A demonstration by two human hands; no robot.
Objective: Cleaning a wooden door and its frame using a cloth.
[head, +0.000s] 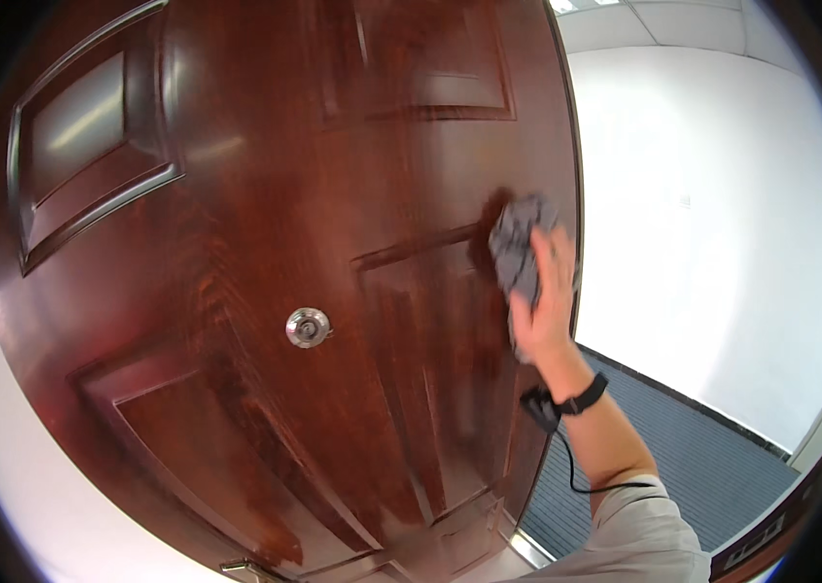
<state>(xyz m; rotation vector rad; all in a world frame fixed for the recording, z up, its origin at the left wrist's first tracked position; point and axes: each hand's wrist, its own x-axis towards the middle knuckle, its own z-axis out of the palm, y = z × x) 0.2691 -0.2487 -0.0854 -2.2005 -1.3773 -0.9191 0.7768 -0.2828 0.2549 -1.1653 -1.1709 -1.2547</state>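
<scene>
My right hand (551, 306) presses a bunched grey cloth (521, 244) against a dark reddish-brown panelled door (250, 211). The cloth lies near the door's right edge, over the upper right corner of a recessed panel. Its outline and my fingers are slightly blurred. On my wrist sits a black strap (586, 395) with a small dark device and a cable running up my forearm. To the left of that hand, a round metal doorknob or lock (308, 328) is set in the door. My left hand is out of view.
Beyond the door's right edge stands a white wall (673, 197) above a ribbed blue-grey floor mat (644, 430). A metal handle (239, 566) shows at the bottom left. Another dark brown wooden edge (768, 543) curves along the lower right.
</scene>
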